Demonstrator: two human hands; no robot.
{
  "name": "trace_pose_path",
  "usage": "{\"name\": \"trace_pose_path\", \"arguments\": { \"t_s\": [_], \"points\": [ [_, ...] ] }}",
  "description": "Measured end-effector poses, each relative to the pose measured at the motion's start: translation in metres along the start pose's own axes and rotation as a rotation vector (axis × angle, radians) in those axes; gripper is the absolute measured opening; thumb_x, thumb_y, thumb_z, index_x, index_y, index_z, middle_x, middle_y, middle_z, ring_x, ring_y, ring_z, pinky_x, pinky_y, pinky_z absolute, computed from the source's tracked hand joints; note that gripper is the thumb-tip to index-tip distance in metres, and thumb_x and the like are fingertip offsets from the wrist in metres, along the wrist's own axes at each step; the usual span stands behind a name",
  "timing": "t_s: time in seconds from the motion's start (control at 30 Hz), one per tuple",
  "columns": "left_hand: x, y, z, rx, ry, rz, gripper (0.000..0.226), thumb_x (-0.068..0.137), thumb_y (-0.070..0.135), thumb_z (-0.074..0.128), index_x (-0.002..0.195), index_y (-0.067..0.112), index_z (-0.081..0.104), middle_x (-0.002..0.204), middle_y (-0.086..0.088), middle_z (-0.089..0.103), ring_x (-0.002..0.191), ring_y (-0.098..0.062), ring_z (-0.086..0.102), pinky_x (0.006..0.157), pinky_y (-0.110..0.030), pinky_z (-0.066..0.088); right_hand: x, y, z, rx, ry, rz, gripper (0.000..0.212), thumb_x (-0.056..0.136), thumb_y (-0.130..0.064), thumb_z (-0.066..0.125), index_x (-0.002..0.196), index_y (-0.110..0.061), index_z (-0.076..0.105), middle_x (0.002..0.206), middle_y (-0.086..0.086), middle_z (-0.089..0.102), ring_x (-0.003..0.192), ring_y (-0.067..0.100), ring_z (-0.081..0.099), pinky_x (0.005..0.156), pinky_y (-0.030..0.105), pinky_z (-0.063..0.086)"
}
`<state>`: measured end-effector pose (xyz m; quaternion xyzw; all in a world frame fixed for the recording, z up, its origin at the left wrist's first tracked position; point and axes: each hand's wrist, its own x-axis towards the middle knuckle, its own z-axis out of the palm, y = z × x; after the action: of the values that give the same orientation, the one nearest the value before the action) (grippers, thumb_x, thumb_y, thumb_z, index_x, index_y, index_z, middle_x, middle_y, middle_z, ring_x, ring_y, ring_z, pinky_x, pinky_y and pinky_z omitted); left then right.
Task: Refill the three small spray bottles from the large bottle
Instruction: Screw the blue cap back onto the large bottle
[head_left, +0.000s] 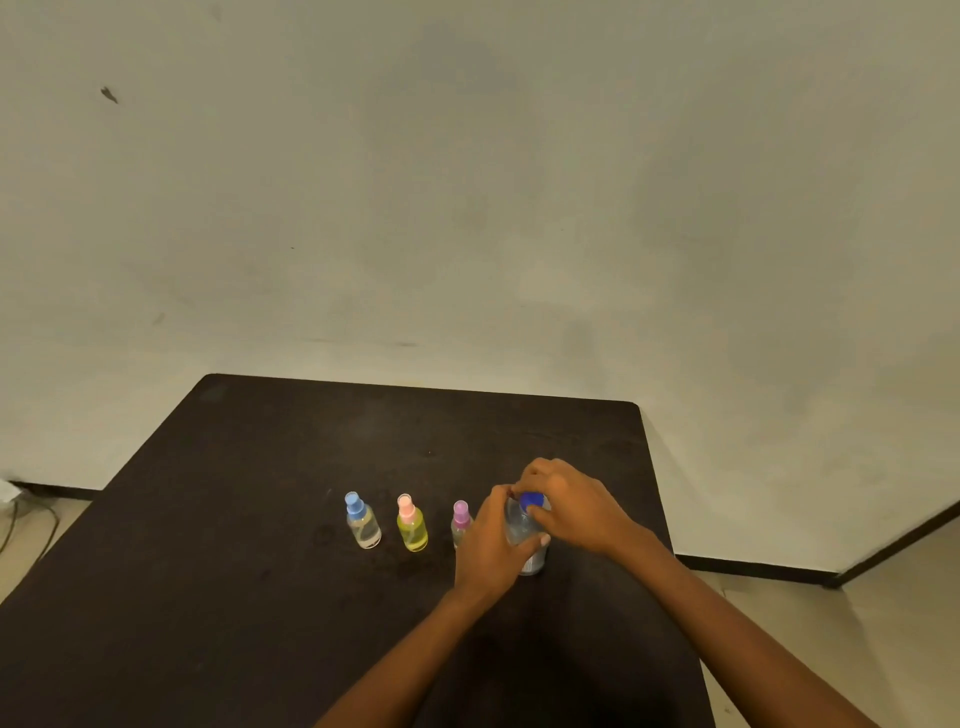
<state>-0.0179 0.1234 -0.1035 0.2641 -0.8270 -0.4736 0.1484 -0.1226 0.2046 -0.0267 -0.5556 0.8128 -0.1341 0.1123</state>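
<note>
Three small spray bottles stand in a row on the dark table (260, 519): one with a blue top (362, 522), a yellowish one with a pink top (412, 524), and one with a purple top (460, 519), partly hidden behind my left hand. To their right stands the large clear bottle (522, 525). My left hand (491, 551) grips its body. My right hand (566, 501) holds its blue cap (532, 500) from above with curled fingers.
A pale wall rises behind the table. The table's right edge runs close to my right forearm. Cables lie on the floor at the far left. A dark skirting strip runs along the floor at the right.
</note>
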Motion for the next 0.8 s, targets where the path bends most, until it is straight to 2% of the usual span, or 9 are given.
{"name": "trace_pose_path", "arguments": {
  "t_s": [0.07,0.17,0.23,0.37,0.57,0.67,0.73,0.8],
  "points": [
    [0.001,0.0,-0.001,0.007,0.0,0.003,0.049,0.074,0.037,0.072,0.114,0.023,0.047,0.108,0.005,0.061,0.1,-0.006,0.058,0.091,-0.027,0.048,0.002,0.0,-0.001,-0.067,-0.05,-0.006,0.034,0.09,-0.019,0.055,0.124,-0.018,0.056,0.122,0.003,0.053,0.109,0.016,0.048,0.093,0.031,0.045],
    [0.001,-0.001,0.0,0.028,0.014,0.027,0.049,0.075,0.037,0.071,0.114,0.022,0.047,0.108,0.005,0.061,0.1,-0.006,0.059,0.092,-0.027,0.047,0.003,-0.002,0.003,-0.117,-0.061,0.006,0.034,0.09,-0.019,0.055,0.125,-0.016,0.055,0.119,0.004,0.052,0.107,0.017,0.047,0.093,0.032,0.045],
    [0.001,-0.001,0.0,0.042,0.015,0.037,0.048,0.076,0.038,0.07,0.115,0.021,0.048,0.109,0.004,0.06,0.1,-0.006,0.058,0.094,-0.025,0.045,0.003,-0.003,0.007,-0.11,-0.033,0.039,0.031,0.092,-0.023,0.052,0.122,-0.015,0.056,0.117,0.005,0.05,0.105,0.016,0.048,0.092,0.031,0.045],
    [0.002,0.001,-0.001,0.054,0.011,0.032,0.047,0.075,0.033,0.07,0.114,0.021,0.046,0.107,0.007,0.059,0.096,-0.006,0.058,0.08,-0.016,0.043,0.002,-0.008,0.016,-0.09,0.078,0.164,0.032,0.094,-0.034,0.047,0.117,-0.013,0.054,0.116,0.003,0.052,0.102,0.015,0.053,0.087,0.026,0.044],
    [0.003,0.001,-0.001,0.071,0.0,0.044,0.048,0.074,0.031,0.072,0.113,0.02,0.046,0.106,0.006,0.058,0.096,-0.007,0.059,0.084,-0.02,0.047,0.001,-0.012,0.018,-0.073,0.112,0.239,0.035,0.092,-0.04,0.048,0.116,-0.015,0.052,0.116,0.002,0.054,0.102,0.014,0.054,0.085,0.023,0.044],
    [0.002,0.0,-0.002,0.077,-0.004,0.051,0.048,0.074,0.032,0.072,0.113,0.019,0.047,0.105,0.008,0.057,0.096,-0.006,0.058,0.078,-0.011,0.042,0.001,-0.013,0.014,-0.074,0.118,0.207,0.047,0.091,-0.045,0.048,0.129,-0.018,0.044,0.127,0.001,0.046,0.11,0.015,0.049,0.087,0.026,0.045],
    [0.002,0.0,-0.001,0.083,0.004,0.045,0.044,0.076,0.033,0.071,0.111,0.019,0.049,0.104,0.009,0.058,0.094,-0.001,0.056,0.078,-0.002,0.036,0.001,-0.014,0.009,-0.05,0.099,0.159,0.048,0.091,-0.039,0.051,0.135,-0.021,0.04,0.132,0.0,0.042,0.115,0.015,0.045,0.09,0.027,0.045],
    [0.002,-0.001,0.0,0.08,0.01,0.038,0.039,0.078,0.035,0.068,0.109,0.02,0.05,0.098,0.012,0.057,0.091,0.003,0.054,0.079,0.003,0.031,0.003,-0.014,0.003,-0.09,0.048,0.09,0.04,0.09,-0.027,0.054,0.13,-0.021,0.047,0.128,-0.001,0.046,0.113,0.015,0.044,0.088,0.028,0.046]
  ]
}}
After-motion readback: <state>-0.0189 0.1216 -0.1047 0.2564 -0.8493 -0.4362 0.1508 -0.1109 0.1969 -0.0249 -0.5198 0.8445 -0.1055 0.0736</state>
